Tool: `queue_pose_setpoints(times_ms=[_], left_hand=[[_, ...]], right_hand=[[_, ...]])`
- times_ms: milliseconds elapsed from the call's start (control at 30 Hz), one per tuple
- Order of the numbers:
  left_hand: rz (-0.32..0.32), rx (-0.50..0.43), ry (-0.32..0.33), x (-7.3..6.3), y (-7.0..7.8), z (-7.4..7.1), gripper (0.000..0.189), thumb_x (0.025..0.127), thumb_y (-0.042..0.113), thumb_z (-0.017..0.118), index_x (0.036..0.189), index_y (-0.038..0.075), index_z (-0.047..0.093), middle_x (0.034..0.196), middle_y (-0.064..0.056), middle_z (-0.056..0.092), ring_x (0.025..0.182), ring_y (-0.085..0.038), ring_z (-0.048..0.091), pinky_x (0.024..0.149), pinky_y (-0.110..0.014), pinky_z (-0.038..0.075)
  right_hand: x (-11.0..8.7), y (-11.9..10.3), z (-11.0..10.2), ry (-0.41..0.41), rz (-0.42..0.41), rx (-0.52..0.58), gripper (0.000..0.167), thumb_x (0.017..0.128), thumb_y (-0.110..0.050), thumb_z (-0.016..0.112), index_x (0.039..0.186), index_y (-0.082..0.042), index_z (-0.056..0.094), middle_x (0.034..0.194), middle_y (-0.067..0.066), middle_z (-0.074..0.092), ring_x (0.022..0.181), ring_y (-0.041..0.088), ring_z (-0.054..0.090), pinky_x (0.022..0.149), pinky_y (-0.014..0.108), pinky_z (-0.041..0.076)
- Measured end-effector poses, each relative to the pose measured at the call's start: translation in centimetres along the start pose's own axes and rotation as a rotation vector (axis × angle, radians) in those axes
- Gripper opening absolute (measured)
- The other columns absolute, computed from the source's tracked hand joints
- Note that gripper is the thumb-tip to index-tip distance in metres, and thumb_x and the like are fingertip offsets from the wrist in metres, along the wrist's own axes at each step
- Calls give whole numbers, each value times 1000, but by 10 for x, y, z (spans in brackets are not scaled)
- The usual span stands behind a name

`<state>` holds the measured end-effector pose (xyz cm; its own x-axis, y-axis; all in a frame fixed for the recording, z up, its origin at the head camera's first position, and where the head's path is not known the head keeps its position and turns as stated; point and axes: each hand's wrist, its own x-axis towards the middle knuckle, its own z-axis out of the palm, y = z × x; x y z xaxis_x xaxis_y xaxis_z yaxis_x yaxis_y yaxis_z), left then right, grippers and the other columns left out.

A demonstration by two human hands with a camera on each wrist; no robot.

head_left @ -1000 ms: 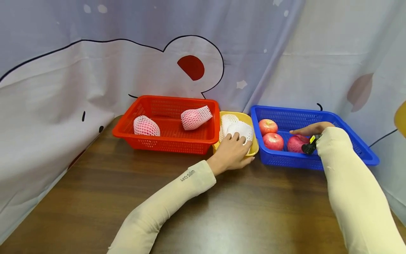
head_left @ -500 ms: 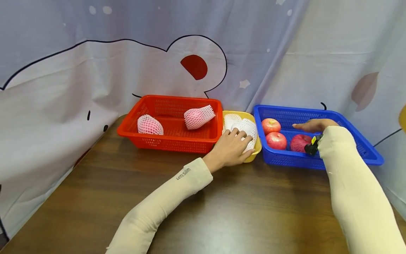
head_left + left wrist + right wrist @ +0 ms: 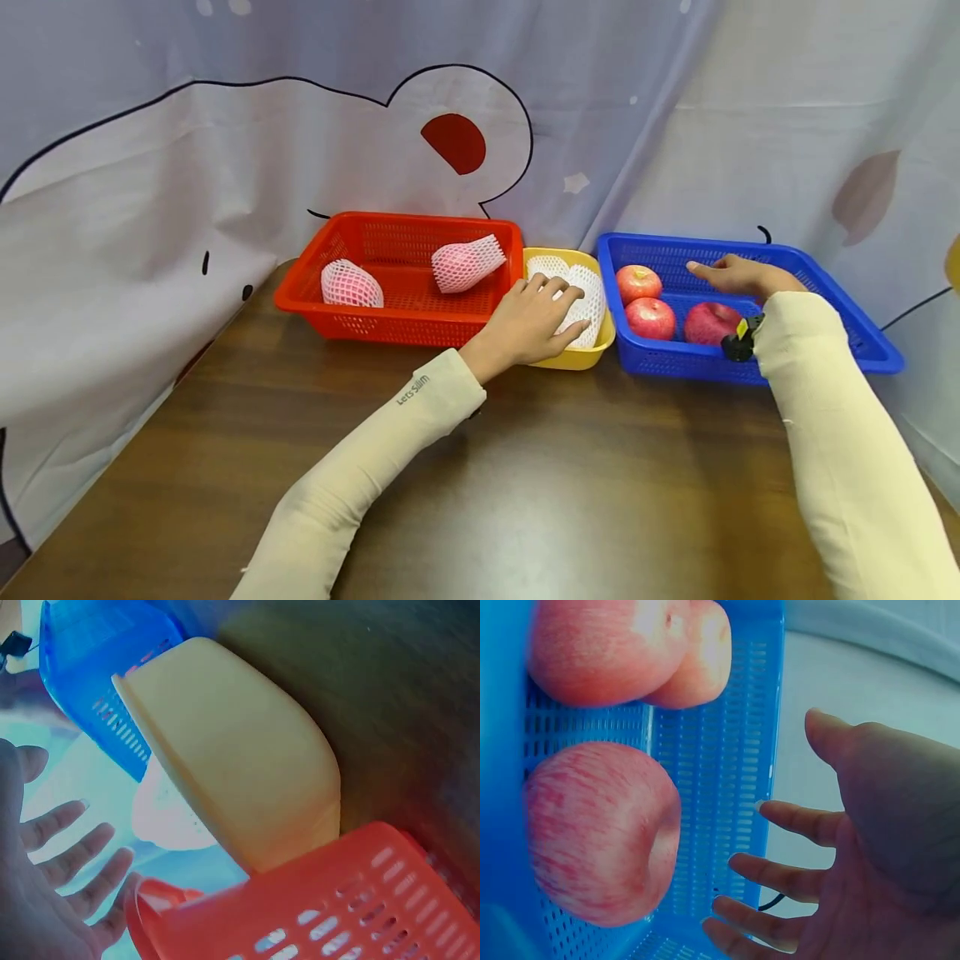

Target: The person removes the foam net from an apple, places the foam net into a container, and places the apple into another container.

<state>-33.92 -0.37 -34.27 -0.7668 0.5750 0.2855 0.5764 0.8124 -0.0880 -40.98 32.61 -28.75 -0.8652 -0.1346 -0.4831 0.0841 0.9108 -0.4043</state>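
My left hand [image 3: 529, 322] hovers over the front left of the yellow basket [image 3: 570, 359], its fingers spread and holding nothing. Inside lie white foam net sleeves [image 3: 589, 292], partly covered by the fingers in the head view. In the left wrist view, that hand [image 3: 67, 877] shows an empty palm beside the basket rim. My right hand [image 3: 742, 276] is above the blue basket [image 3: 667, 358], palm empty and fingers apart. Below it sits a red apple [image 3: 708, 322]. Two more apples, one in front [image 3: 650, 319] and one behind [image 3: 637, 283], lie along the basket's left side.
On the left stands a red basket [image 3: 397, 327] with two pink fruits in white foam nets, one at left [image 3: 351, 284] and one at right [image 3: 467, 263]. The three baskets line up at the back of the brown table [image 3: 570, 500], before a printed curtain [image 3: 330, 158].
My left hand has drawn back leftward off the foam nets, with its fingers spreading. My right hand has risen from beside the apple. The whole head view has shifted slightly.
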Motion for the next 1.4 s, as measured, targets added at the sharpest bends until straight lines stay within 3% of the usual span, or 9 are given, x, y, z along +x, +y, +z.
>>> queue_pose_setpoints(times_ms=[200, 400, 667, 1000, 1233, 1400], left_hand=[[-47, -31, -34, -10, -11, 2, 54, 100, 54, 40, 141, 21, 52, 140, -3, 56, 125, -25, 52, 100, -41, 48], [-110, -95, -33, -15, -20, -3, 52, 100, 55, 41, 140, 23, 52, 138, -3, 55, 124, -24, 51, 104, -42, 46], [-114, -156, 4, -18, -34, -9, 51, 101, 51, 43, 139, 18, 50, 136, -6, 56, 125, -27, 52, 105, -45, 46], [-151, -139, -56, -19, -57, -14, 57, 101, 48, 44, 146, 14, 42, 148, -12, 48, 141, -31, 42, 112, -50, 42], [-175, -140, -74, -20, -72, -17, 56, 100, 45, 49, 146, 13, 40, 145, -11, 48, 126, -31, 50, 104, -46, 48], [-197, -149, -112, -17, -81, -14, 59, 99, 42, 52, 148, 14, 36, 147, -12, 45, 126, -31, 49, 104, -49, 48]], right_hand=[[0, -6, 21, 122, -40, -76, 93, 100, -64, 24, 146, 17, 13, 145, 49, 17, 136, 65, 18, 113, 70, 23], [-7, -17, 32, 223, -77, -83, 89, 101, -60, 29, 147, 15, 16, 146, 49, 20, 136, 64, 18, 112, 71, 22], [-14, -28, 42, 341, -60, -80, 87, 99, -62, 30, 149, 9, 17, 143, 51, 16, 131, 74, 16, 105, 79, 19], [-12, -53, 60, 425, -108, -42, 84, 100, -59, 36, 151, 5, 17, 146, 49, 15, 131, 73, 15, 104, 80, 22], [-16, -75, 75, 497, -133, -33, 86, 98, -61, 37, 154, 2, 17, 148, 45, 17, 130, 65, 17, 107, 73, 22], [-20, -92, 85, 533, -121, -20, 87, 98, -62, 37, 155, 1, 18, 148, 42, 21, 131, 62, 19, 109, 70, 24]])
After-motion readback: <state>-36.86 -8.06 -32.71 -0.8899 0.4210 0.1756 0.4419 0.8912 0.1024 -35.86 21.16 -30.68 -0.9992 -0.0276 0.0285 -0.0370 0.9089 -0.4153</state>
